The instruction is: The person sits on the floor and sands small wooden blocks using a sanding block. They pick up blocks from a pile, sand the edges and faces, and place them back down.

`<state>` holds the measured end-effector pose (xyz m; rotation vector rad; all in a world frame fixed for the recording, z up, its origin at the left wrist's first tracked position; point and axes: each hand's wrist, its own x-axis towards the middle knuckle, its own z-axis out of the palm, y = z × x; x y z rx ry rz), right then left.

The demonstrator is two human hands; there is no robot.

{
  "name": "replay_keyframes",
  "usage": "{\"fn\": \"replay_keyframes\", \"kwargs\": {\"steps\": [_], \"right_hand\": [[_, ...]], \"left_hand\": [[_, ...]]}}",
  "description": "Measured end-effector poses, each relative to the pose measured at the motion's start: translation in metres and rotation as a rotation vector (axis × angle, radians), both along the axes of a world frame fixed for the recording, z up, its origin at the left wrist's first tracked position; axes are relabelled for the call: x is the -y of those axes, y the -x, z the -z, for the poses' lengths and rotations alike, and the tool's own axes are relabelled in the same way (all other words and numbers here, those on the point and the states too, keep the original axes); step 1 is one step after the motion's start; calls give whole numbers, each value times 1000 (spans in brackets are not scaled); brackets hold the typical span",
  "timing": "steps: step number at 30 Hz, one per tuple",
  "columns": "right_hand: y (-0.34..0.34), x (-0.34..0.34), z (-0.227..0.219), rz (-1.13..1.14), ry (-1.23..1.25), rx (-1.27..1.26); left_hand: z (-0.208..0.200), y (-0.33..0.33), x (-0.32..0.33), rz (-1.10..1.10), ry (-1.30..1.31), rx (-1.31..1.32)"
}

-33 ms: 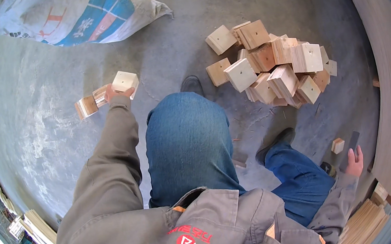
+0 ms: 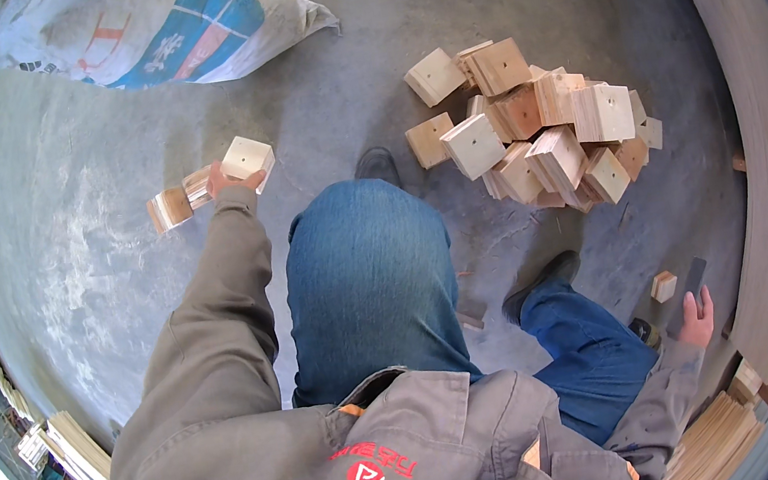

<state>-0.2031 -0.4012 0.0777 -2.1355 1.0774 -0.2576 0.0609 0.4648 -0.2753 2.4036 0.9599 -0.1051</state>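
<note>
My left hand (image 2: 231,177) is stretched out to the left over the concrete floor and holds a short row of square wooden blocks (image 2: 198,188), the nearest one pale with a small hole. A loose pile of the same blocks (image 2: 536,128) lies ahead on the right, past my knee in blue jeans. My right hand (image 2: 697,317) hangs low at the right, fingers pointing up against the end of a dark flat piece (image 2: 693,277); I cannot tell whether it grips it. A single small block (image 2: 664,285) lies just left of that hand.
A large printed woven sack (image 2: 163,25) lies at the top left. Long grey boards (image 2: 756,135) curve along the right side. Stacked thin wood sheets (image 2: 722,443) sit at the lower right, with more stacks (image 2: 67,446) along the left edge.
</note>
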Motion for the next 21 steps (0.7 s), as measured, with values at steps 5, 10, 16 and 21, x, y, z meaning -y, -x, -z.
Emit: {"fn": "replay_keyframes", "kwargs": {"steps": [5,10,16,21], "right_hand": [[5,6,1,-14,31,-10],[4,7,4,-38,-50,31],[11,-2,-8,-40,-3,54],[11,-4,-5,-23,-39,51]], "left_hand": [[-8,14,-1,-38,-19,138],[1,60,-14,-169,187,136],[0,63,12,-154,354,12],[13,12,13,-124,150,-163]]}}
